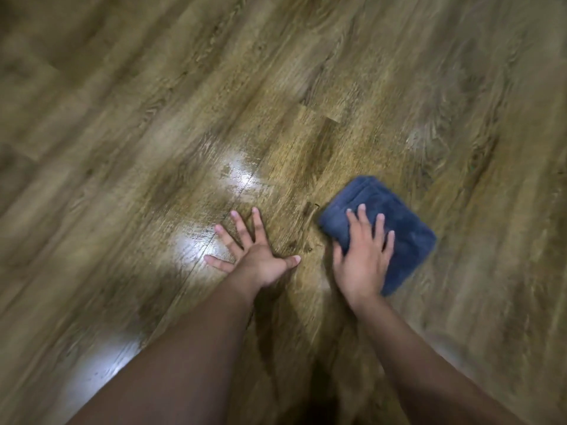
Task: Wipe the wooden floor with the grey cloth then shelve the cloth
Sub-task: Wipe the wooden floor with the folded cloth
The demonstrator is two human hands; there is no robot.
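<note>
The grey cloth [402, 231], folded into a rough square and looking blue-grey here, lies flat on the wooden floor [276, 87] at the right of centre. My right hand [363, 256] presses down on its near left part, fingers spread over the fabric and thumb at its left edge. My left hand [254, 253] rests palm-down on the bare boards to the left of the cloth, fingers splayed wide and holding nothing. Both forearms reach in from the bottom edge.
Brown wood-grain planks fill the whole view and look motion-blurred. Bright, shiny patches [239, 176] sit on the boards just beyond and to the left of my left hand. No shelf or furniture is in sight.
</note>
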